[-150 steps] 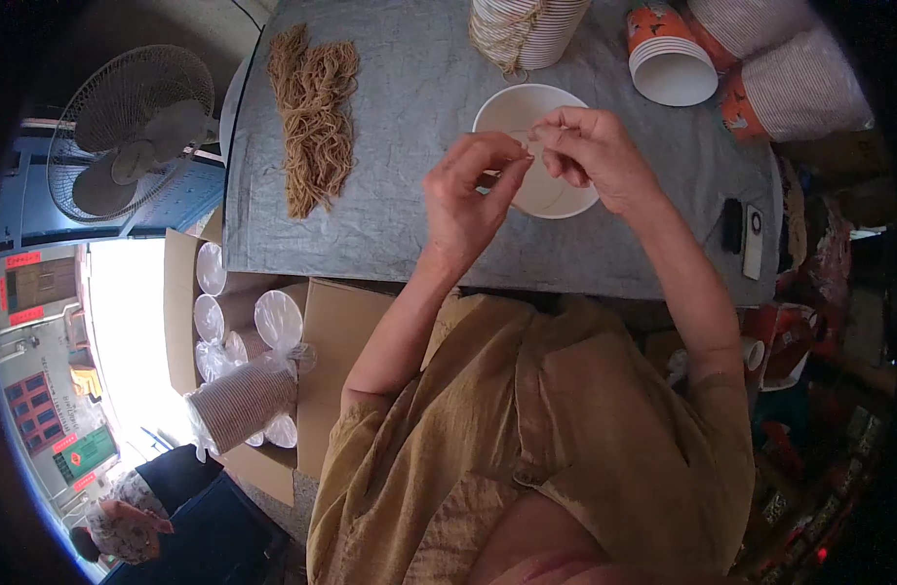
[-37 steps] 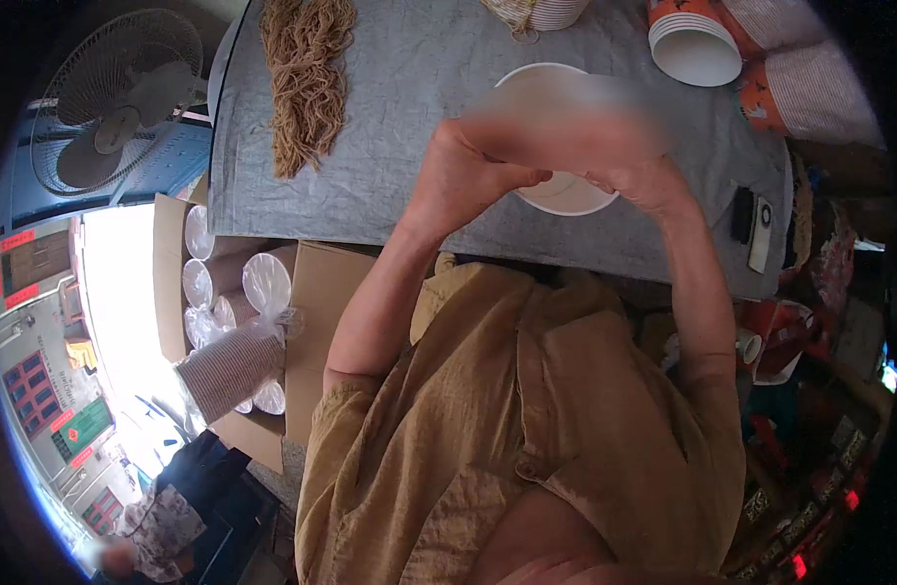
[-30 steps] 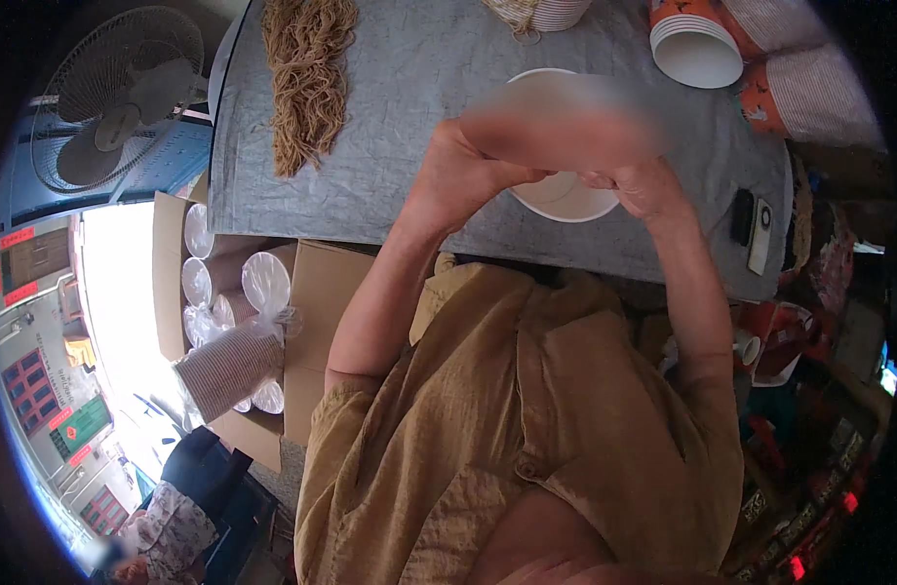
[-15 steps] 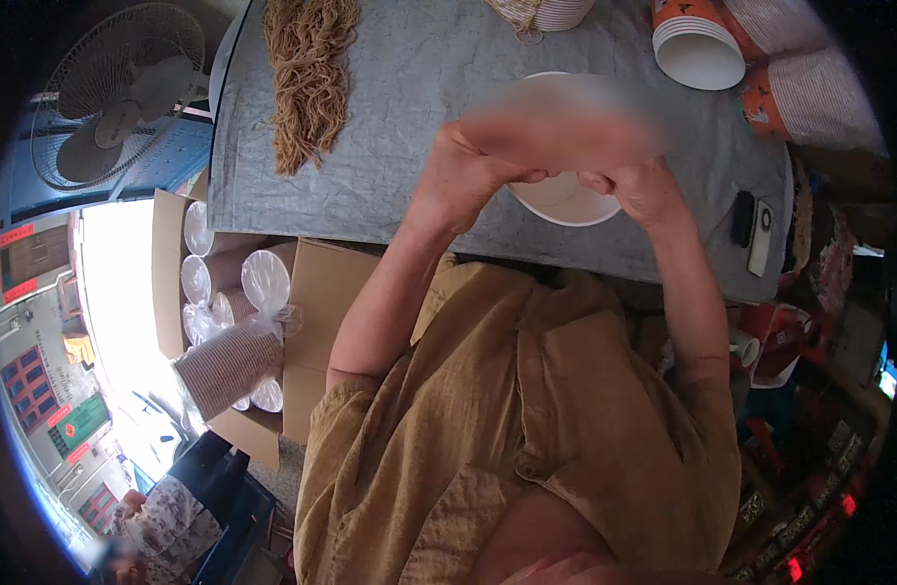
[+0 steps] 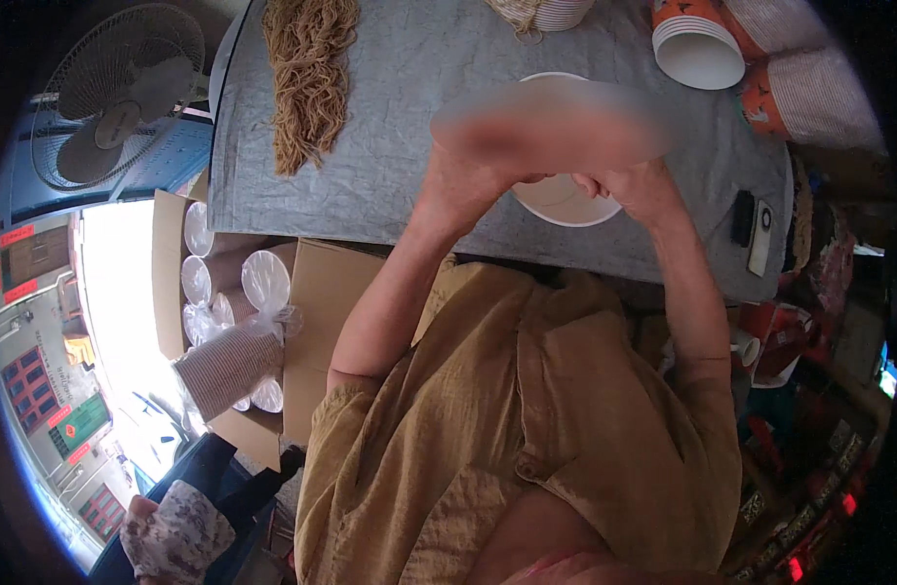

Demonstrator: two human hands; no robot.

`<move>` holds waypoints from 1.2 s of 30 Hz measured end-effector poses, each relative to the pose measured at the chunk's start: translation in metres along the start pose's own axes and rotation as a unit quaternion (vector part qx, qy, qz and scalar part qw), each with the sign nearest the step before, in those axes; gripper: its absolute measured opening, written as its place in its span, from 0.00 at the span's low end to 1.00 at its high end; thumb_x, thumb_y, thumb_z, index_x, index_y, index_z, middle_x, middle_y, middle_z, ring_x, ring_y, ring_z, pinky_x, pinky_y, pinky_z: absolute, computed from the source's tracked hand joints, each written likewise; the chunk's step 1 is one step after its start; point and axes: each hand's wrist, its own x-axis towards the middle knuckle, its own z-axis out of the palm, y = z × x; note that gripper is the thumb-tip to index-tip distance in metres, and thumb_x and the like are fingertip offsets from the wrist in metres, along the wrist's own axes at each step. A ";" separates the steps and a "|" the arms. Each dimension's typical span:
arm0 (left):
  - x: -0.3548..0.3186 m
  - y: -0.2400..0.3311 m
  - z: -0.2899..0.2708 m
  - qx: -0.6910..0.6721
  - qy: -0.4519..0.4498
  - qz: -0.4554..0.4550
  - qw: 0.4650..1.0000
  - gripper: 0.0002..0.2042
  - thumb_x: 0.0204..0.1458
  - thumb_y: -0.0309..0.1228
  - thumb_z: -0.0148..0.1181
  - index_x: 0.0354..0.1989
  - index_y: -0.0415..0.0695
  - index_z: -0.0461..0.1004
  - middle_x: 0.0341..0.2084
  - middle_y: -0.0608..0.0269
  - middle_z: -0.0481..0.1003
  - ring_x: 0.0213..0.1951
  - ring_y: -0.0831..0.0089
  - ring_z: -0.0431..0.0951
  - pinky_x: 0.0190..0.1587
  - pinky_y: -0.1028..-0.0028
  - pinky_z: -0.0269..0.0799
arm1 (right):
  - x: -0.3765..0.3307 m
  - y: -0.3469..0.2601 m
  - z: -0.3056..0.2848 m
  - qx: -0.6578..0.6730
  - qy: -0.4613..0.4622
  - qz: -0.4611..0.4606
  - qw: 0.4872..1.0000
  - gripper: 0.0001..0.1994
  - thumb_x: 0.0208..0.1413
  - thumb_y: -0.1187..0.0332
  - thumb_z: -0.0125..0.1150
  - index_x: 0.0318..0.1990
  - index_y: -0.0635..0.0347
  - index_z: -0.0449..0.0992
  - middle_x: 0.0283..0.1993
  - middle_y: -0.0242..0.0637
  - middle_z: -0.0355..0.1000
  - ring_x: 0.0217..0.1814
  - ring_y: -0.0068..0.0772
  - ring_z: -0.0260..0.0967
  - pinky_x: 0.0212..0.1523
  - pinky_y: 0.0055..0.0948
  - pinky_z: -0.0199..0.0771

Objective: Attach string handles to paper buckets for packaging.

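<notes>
From where the head camera looks down, the white tub [image 5: 554, 202] is on the grey tablecloth [image 5: 390, 146], just below the person's two hands; the left hand [image 5: 478, 136] and the right hand [image 5: 616, 141] are close together over it, both smeared by blur, so I cannot tell whether the fingers are spread, pressed together or pinching something; a few curled right fingertips [image 5: 589, 185] peek out below the smear.

The tub looks light and thin-walled to me, likely stiff at the rim yet easy to dent, perhaps a little slick; I'd take it by the rim, one hand on either side, without squeezing; right now the hands themselves cover much of its far part.

Left of it, well apart, lies a bundle of tan string [image 5: 309, 88], soft and apt to snag; a stack of cups [image 5: 699, 51] lies tipped at the far right, near plastic-wrapped cups [image 5: 827, 102]; beyond the tub stands a string-wrapped stack [image 5: 561, 14], cut off by the edge of view, which would limit reaching straight ahead.
</notes>
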 end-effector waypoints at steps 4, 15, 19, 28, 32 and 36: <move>0.000 -0.001 0.000 0.007 0.008 -0.001 1.000 0.06 0.54 0.21 0.65 0.39 0.34 0.76 0.32 0.57 0.81 0.35 0.72 0.83 0.41 0.75 0.80 | 0.000 -0.001 0.002 -0.027 0.008 -0.024 0.999 0.04 0.63 0.72 0.57 0.39 0.63 0.73 0.22 0.23 0.65 0.22 0.11 0.58 0.22 0.16 0.58; 0.001 -0.002 0.001 -0.071 0.010 -0.005 0.997 0.06 0.56 0.21 0.62 0.40 0.33 0.75 0.33 0.55 0.80 0.36 0.70 0.83 0.43 0.74 0.81 | 0.001 0.021 -0.001 0.117 0.035 -0.013 0.992 0.09 0.64 0.65 0.56 0.39 0.63 0.74 0.22 0.24 0.66 0.21 0.12 0.58 0.21 0.16 0.56; 0.001 -0.003 -0.001 -0.074 0.009 -0.004 0.997 0.06 0.56 0.21 0.63 0.40 0.33 0.75 0.33 0.55 0.81 0.37 0.69 0.83 0.42 0.74 0.82 | 0.001 0.017 -0.001 0.096 0.063 -0.002 0.993 0.11 0.64 0.64 0.56 0.43 0.65 0.76 0.22 0.24 0.66 0.22 0.12 0.60 0.21 0.16 0.57; 0.001 0.000 0.001 -0.057 0.004 -0.010 0.998 0.07 0.55 0.21 0.63 0.40 0.32 0.76 0.33 0.54 0.81 0.36 0.71 0.83 0.41 0.75 0.82 | 0.002 0.005 0.003 -0.001 0.063 -0.016 0.998 0.10 0.62 0.66 0.59 0.42 0.65 0.77 0.25 0.24 0.69 0.24 0.11 0.62 0.22 0.14 0.60; 0.001 -0.002 0.001 -0.080 0.000 -0.013 0.997 0.07 0.55 0.21 0.64 0.40 0.32 0.76 0.33 0.54 0.81 0.36 0.71 0.83 0.42 0.75 0.82 | 0.003 0.012 0.001 0.104 0.052 -0.009 0.993 0.08 0.62 0.67 0.60 0.41 0.63 0.77 0.26 0.24 0.70 0.24 0.11 0.63 0.22 0.14 0.60; 0.001 -0.002 -0.001 -0.084 0.001 -0.026 0.996 0.07 0.55 0.21 0.63 0.41 0.32 0.76 0.33 0.54 0.81 0.36 0.70 0.83 0.41 0.75 0.81 | 0.003 0.013 0.000 0.132 0.038 -0.001 0.990 0.07 0.61 0.68 0.60 0.41 0.63 0.77 0.27 0.24 0.71 0.24 0.11 0.63 0.22 0.14 0.60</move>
